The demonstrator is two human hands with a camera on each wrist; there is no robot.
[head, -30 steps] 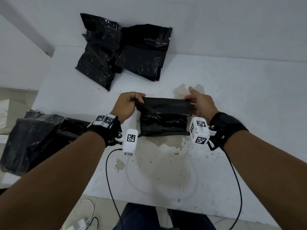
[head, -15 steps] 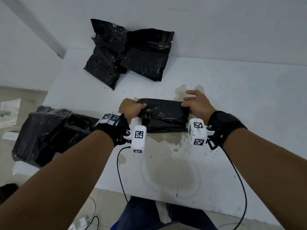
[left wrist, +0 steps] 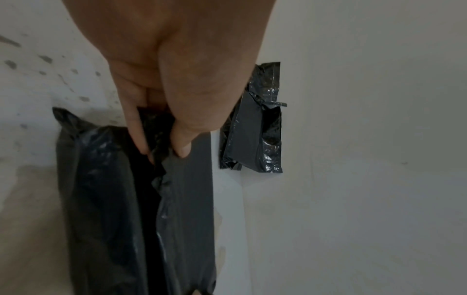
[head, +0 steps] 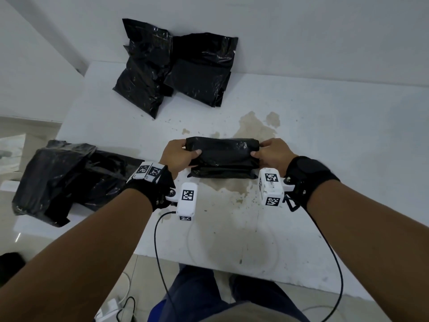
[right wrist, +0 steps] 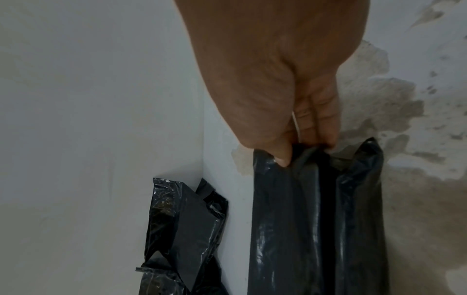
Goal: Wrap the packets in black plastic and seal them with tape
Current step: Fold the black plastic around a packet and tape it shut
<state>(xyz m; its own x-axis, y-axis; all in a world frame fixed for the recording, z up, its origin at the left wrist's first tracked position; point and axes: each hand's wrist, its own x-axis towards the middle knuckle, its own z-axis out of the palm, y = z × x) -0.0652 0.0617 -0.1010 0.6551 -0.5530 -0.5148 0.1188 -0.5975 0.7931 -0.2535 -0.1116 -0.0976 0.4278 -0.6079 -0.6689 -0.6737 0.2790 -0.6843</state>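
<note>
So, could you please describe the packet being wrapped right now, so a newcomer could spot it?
On the white table, find the brownish stain near the middle. The black packet lies at its near edge. Unlike the black bundles by the wall and at the left edge, both hands pinch its ends.

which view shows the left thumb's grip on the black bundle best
The left wrist view: the left hand pinches a fold of the black bundle between thumb and fingertips, close up. The head view shows the thumb on top but small. The right wrist view shows only the bundle's other end.
</note>
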